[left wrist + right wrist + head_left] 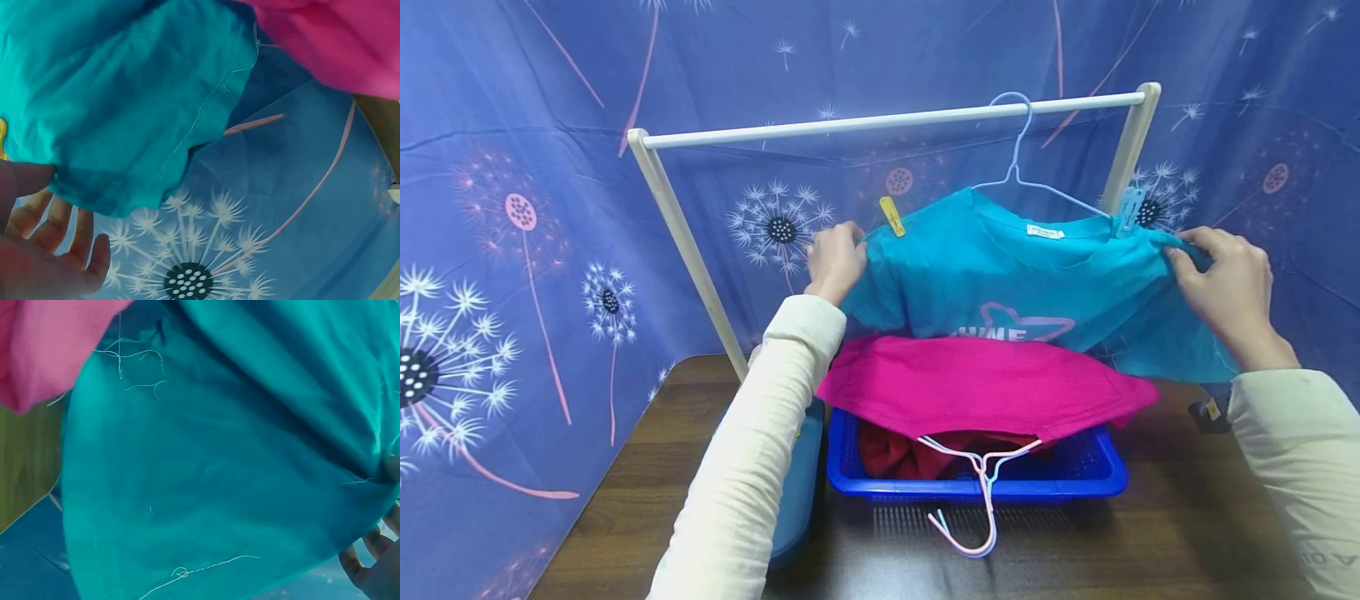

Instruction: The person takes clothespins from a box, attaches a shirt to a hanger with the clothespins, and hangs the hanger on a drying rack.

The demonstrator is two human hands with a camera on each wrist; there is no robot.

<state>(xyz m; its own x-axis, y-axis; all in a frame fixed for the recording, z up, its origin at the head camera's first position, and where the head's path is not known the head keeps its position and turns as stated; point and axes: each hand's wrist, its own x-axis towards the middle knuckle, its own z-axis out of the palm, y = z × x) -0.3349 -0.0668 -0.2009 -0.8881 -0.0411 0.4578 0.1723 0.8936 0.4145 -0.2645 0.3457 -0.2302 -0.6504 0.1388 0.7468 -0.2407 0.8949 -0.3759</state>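
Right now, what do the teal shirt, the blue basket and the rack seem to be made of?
Teal shirt: matte fabric, perhaps cotton; it folds softly, with stitching and loose threads.
Blue basket: probably plastic; the rim looks smooth and moulded.
Rack uprights: likely wood, judging by their pale tan colour.
White crossbar: smooth, possibly painted wood or coated metal; I can't tell which.

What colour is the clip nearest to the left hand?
The clip is yellow, best seen in the head view.
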